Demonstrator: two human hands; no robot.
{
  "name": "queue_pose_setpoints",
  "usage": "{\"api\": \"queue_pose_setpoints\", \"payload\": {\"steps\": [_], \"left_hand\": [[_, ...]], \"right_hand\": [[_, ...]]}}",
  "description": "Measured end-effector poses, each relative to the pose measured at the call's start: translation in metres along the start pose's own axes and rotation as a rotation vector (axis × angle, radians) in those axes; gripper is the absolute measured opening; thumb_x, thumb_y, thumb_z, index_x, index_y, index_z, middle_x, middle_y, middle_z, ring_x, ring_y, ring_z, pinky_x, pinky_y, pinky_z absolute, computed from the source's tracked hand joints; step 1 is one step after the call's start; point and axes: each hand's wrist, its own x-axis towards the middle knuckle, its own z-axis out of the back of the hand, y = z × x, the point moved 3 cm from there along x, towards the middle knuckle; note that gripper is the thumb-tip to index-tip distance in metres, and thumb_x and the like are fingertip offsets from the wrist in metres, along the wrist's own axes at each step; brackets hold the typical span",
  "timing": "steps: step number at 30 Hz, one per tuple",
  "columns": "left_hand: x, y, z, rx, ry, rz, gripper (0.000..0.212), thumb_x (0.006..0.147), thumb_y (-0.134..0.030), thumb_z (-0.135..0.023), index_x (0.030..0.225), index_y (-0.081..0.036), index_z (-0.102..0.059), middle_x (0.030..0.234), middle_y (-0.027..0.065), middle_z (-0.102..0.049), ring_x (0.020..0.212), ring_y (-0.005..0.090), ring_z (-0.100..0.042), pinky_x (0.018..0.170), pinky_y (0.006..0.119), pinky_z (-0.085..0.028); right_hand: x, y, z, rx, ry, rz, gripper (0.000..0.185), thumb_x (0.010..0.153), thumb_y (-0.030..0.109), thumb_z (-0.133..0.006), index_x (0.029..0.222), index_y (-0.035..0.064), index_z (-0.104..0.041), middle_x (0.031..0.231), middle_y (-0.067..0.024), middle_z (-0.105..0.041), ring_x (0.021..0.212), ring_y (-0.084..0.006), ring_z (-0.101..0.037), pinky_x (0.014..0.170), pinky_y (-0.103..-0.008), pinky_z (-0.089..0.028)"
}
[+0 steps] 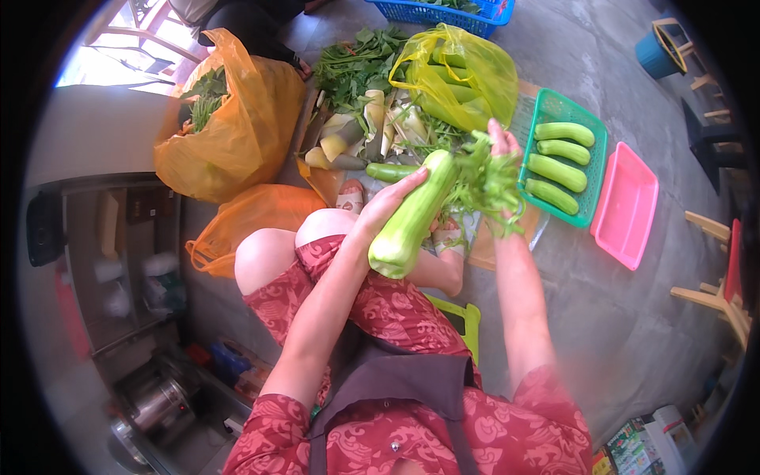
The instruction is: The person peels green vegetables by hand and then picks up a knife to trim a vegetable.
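My left hand (pixel 386 205) grips a long pale-green peeled gourd (pixel 412 222) from its left side, thumb along the top, the thick end tilted towards me. Beside its far end is my right hand (pixel 504 142), fingers pointing up. A blurred bunch of green peel strips (pixel 496 184) covers much of its palm and wrist, so whether it grips anything is hidden. More peelings (pixel 457 199) hang or lie just beneath. Past my left hand, a darker green gourd (pixel 389 172) lies on the floor covering. A yellow plastic bag (pixel 487 89) beyond it holds several unpeeled gourds (pixel 448 74).
Several peeled gourds (pixel 558 171) lie in a green basket (pixel 598 172), next to a pink tray (pixel 629 208). Leafy greens (pixel 362 65) and bamboo shoots (pixel 341 142) lie ahead. Orange bags (pixel 255 124) stand left; another person's hand (pixel 304 70) shows behind. A blue basket (pixel 439 13) is farther off.
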Motion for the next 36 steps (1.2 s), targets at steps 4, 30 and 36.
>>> {"api": "queue_pose_setpoints", "payload": {"steps": [4, 30, 36], "left_hand": [[-0.004, -0.001, -0.008, 0.066, 0.064, 0.007, 0.053, 0.09, -0.05, -0.051, 0.117, -0.005, -0.053, 0.08, 0.0126, -0.061, 0.062, 0.0239, -0.06, 0.051, 0.031, -0.047], [-0.01, -0.005, -0.018, -0.06, 0.086, 0.095, 0.051, 0.094, -0.051, -0.041, 0.112, -0.007, -0.056, 0.077, 0.0129, -0.06, 0.054, 0.0234, -0.056, 0.045, 0.031, -0.043], [-0.005, -0.009, -0.018, -0.138, 0.027, -0.119, 0.053, 0.087, -0.052, -0.054, 0.112, -0.005, -0.054, 0.079, 0.0103, -0.061, 0.061, 0.0205, -0.061, 0.048, 0.032, -0.05]], "right_hand": [[0.009, 0.014, 0.007, 0.032, -0.051, -0.044, 0.032, 0.084, 0.032, -0.064, 0.071, 0.0031, -0.058, 0.061, -0.0001, -0.055, 0.051, -0.0091, -0.047, 0.048, -0.025, -0.037], [-0.001, 0.011, 0.013, -0.033, 0.028, -0.074, 0.03, 0.082, 0.035, -0.065, 0.072, 0.0078, -0.06, 0.063, 0.0019, -0.055, 0.052, -0.0089, -0.046, 0.049, -0.025, -0.036], [-0.008, -0.007, 0.025, 0.24, 0.08, -0.308, 0.028, 0.083, 0.036, -0.065, 0.08, 0.0078, -0.063, 0.065, -0.0005, -0.058, 0.052, -0.0106, -0.052, 0.049, -0.0238, -0.041]]}}
